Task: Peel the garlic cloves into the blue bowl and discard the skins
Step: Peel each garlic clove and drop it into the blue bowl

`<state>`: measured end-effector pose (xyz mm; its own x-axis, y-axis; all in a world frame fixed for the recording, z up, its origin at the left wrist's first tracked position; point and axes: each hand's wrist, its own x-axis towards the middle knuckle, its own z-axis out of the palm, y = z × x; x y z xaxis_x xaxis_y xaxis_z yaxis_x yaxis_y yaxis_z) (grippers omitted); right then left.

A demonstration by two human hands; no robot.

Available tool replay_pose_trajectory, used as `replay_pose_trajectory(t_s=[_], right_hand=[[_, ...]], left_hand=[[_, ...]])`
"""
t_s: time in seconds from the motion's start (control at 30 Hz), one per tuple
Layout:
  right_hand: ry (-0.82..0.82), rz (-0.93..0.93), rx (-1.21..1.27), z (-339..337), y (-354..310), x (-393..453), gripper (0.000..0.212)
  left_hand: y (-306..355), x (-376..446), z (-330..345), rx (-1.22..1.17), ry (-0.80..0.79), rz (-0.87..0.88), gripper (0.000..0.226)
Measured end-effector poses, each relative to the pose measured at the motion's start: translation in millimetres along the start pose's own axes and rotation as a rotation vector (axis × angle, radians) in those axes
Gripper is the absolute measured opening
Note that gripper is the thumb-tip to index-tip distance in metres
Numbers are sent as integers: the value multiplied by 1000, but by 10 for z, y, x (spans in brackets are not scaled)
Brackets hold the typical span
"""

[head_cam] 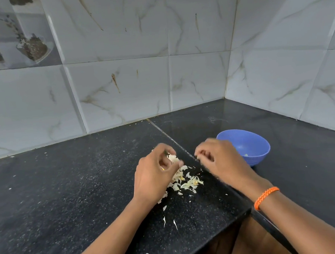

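Note:
A blue bowl (251,140) stands on the black counter at the right, with a small pale piece inside it. My left hand (156,175) hovers over a heap of garlic skins (186,182), its fingers curled round a pale clump of garlic (172,157). To the right, just left of the bowl, my right hand (220,160) is blurred, fingers curled, pinching something small and pale at its fingertips. An orange braided band sits on my right wrist.
The black speckled counter (68,193) runs into a corner of white marbled wall tiles (120,90). Loose skin flakes (170,222) lie near the front edge. A wooden cabinet front (248,242) shows below the counter's inner corner.

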<state>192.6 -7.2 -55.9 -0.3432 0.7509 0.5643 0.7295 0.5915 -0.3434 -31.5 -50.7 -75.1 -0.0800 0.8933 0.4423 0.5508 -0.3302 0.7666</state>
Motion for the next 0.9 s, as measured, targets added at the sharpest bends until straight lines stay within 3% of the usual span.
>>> replay_pose_trajectory(t_s=[0.07,0.13,0.17,0.2,0.33,0.43,0.47,0.57,0.7,0.9], right_hand=[[153,6,46,-61,-13,24,10],[-56,0,-14,42,-44,-47,14],[-210,16,-50,132,-55,-109,16],[-261,38,-30,196,-48,-156,18],[-72,160,345,169,-61,-137,16],[-20,194,505,147,-157,-146,13],[0,199,530,153,-180,-150,12],[66,222,618,147,-190,-127,16],[26,242,571,189,-134,-121,17],[-52,272,342,329,12,-211,23]], left_hand=[[-31,9,16,-7,46,10,41],[-31,26,16,-15,83,39,46],[-30,35,12,-28,60,49,41],[-28,39,10,-47,25,55,34],[-23,33,13,-59,-59,51,18],[-20,26,29,-35,-65,45,12],[-19,26,31,-40,-77,47,15],[-28,2,36,-60,-90,14,54],[-50,10,64,-74,-44,-12,24],[-81,12,85,-82,-2,-11,9]])
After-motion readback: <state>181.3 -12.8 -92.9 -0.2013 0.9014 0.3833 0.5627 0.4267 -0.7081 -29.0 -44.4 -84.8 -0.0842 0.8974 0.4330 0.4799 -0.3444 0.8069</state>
